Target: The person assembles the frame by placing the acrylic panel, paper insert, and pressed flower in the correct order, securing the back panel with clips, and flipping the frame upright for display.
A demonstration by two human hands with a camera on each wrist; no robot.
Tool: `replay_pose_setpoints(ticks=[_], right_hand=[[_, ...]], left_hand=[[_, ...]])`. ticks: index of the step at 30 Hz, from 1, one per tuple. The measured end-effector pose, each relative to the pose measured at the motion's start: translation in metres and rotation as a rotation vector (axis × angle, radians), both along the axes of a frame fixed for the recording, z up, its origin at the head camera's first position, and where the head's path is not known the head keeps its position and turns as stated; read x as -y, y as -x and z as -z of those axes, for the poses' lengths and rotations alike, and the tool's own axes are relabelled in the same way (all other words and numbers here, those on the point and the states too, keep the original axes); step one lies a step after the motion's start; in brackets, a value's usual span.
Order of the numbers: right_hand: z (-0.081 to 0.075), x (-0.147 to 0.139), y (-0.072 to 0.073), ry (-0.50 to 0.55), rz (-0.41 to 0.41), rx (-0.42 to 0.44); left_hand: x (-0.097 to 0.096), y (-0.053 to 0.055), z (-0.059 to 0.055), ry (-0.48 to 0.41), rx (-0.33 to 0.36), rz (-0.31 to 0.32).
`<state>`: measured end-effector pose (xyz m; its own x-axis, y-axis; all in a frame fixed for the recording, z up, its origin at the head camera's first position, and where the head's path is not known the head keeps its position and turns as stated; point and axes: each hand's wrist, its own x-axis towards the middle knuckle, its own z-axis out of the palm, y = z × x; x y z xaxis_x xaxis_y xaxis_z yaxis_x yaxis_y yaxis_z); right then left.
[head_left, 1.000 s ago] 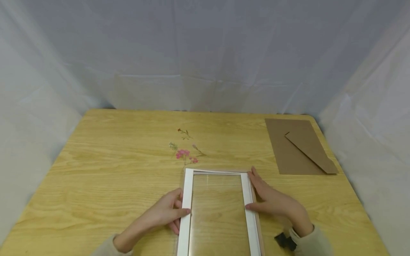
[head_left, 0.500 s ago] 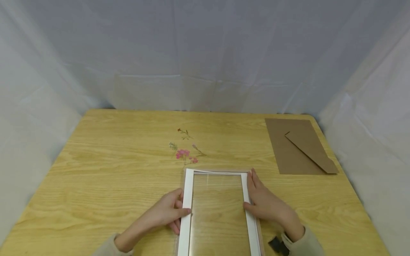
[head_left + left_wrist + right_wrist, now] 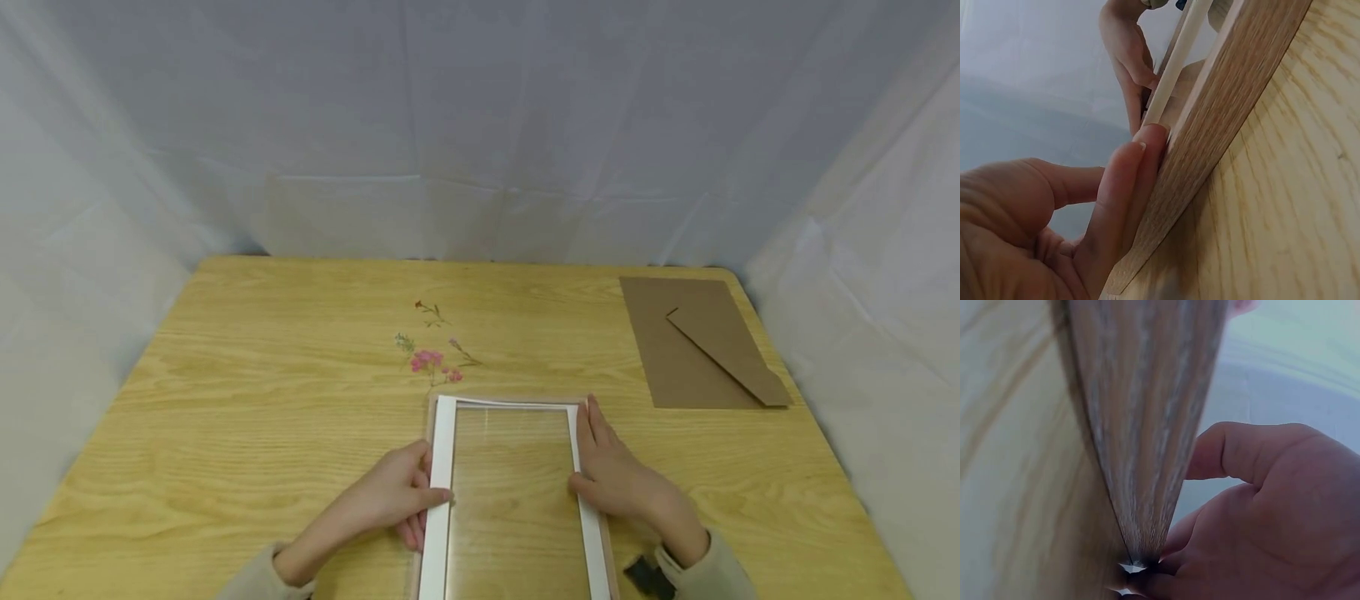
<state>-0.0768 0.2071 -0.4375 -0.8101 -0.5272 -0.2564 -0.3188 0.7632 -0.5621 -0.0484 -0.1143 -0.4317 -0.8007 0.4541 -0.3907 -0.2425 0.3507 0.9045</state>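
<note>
A picture frame (image 3: 443, 442) with pale wooden sides, white inner strips and a clear pane lies on the table, cut off by the bottom of the head view. My left hand (image 3: 397, 493) holds its left side, thumb over the white strip; in the left wrist view, fingertips (image 3: 1155, 134) touch the top of the wooden side (image 3: 1222, 94). At the right side, my right hand (image 3: 618, 475) grips with its thumb on the white strip and its fingers along the outer edge toward the far corner. The right wrist view shows that wooden side (image 3: 1147, 412) close up.
Several pressed flowers (image 3: 427, 359) lie just beyond the frame on the wooden table (image 3: 262, 400). A brown backing board (image 3: 675, 358) with a stand leg (image 3: 731, 358) lies at the back right. White sheeting (image 3: 480, 125) surrounds the table.
My right hand has moved slightly left, its thumb farther onto the inner strip and its fingers closer along the edge. My left hand keeps its hold, and the frame shifts only slightly right.
</note>
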Motion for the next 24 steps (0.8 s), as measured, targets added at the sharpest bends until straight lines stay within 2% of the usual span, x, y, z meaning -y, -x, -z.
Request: replay_pose_setpoints(ticks=[7,11,16,19,24], right_hand=[[-0.003,-0.002,0.002,-0.001,-0.018,0.044],[0.0,-0.015,0.006,0.055,-0.059,0.079],[0.004,-0.034,0.012,0.145,-0.088,0.148],[0.006,-0.039,0.016,0.201,-0.083,0.187],[0.006,-0.043,0.018,0.222,-0.082,0.199]], left_hand=[[0.001,0.0,0.0,0.031,-0.045,0.001],[0.001,-0.001,-0.001,0.035,-0.079,0.001],[-0.001,-0.003,-0.004,0.031,-0.116,0.032],[-0.002,-0.003,-0.006,0.058,-0.13,0.058],[-0.001,-0.002,-0.007,0.149,-0.141,0.092]])
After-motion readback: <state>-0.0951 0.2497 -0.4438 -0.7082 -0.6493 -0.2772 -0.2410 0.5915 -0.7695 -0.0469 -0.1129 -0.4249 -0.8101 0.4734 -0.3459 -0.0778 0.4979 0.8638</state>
